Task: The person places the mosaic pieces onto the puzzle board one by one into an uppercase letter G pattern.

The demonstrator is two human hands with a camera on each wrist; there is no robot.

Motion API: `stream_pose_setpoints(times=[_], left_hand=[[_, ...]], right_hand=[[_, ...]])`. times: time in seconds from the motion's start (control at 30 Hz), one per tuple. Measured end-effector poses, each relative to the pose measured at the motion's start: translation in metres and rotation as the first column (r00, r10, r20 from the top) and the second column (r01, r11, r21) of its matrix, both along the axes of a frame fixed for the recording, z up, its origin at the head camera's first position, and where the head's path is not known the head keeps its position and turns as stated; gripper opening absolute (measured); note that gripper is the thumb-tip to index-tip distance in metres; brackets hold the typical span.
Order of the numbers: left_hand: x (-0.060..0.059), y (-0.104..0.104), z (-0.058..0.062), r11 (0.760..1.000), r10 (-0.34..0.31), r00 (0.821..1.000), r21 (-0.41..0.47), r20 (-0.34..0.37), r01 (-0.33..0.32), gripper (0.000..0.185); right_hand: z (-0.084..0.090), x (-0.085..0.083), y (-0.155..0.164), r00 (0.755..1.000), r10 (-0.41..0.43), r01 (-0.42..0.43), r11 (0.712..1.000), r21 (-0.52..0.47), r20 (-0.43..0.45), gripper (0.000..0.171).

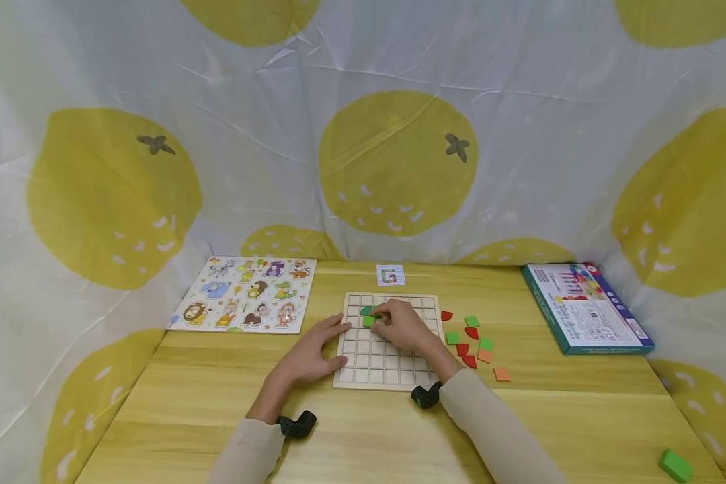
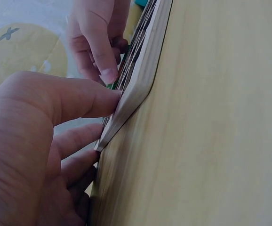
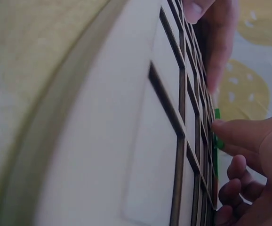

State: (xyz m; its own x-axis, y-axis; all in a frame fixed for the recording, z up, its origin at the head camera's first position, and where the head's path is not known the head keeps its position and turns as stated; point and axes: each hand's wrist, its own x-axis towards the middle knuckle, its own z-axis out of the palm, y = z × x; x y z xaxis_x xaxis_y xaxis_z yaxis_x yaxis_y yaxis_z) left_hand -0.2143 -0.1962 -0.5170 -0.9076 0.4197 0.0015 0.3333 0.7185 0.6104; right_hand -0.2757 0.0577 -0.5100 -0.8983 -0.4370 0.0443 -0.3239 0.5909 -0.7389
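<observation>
Centre of frame: wooden grid board (image 1: pixel 380 368) on table (image 1: pixel 569 410). Left hand (image 1: pixel 310 355) flat, fingers straight, pressing the board's left edge. Right hand (image 1: pixel 401 325) pinches a green tile (image 1: pixel 367 311) in the board's upper-left cells. Loose red, green, orange tiles (image 1: pixel 473 343) lie right of the board.

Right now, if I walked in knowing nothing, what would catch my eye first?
Probably the two hands on the wooden grid board at the table's middle: the right hand presses green tiles into its upper-left cells while the left hand steadies its left edge. Loose red, green and orange tiles lie just right of it, an animal puzzle far left, and big yellow fruit prints behind.
</observation>
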Motion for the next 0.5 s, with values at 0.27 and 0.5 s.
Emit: stream_pose_setpoints(times=[0.27,0.5], left_hand=[[0.0,0.0001,-0.0013,1.0,-0.005,1.0,-0.014,-0.001,0.005,0.069],[-0.0012,-0.0007,0.0004,1.0,-0.007,1.0,-0.017,-0.002,0.007,0.069]], right_hand=[[-0.0006,0.0013,-0.0087,1.0,0.001,-0.001,1.0,0.015,0.009,0.029],[0.0012,0.0014,-0.0108,1.0,-0.027,0.027,1.0,-0.014,0.013,0.029]])
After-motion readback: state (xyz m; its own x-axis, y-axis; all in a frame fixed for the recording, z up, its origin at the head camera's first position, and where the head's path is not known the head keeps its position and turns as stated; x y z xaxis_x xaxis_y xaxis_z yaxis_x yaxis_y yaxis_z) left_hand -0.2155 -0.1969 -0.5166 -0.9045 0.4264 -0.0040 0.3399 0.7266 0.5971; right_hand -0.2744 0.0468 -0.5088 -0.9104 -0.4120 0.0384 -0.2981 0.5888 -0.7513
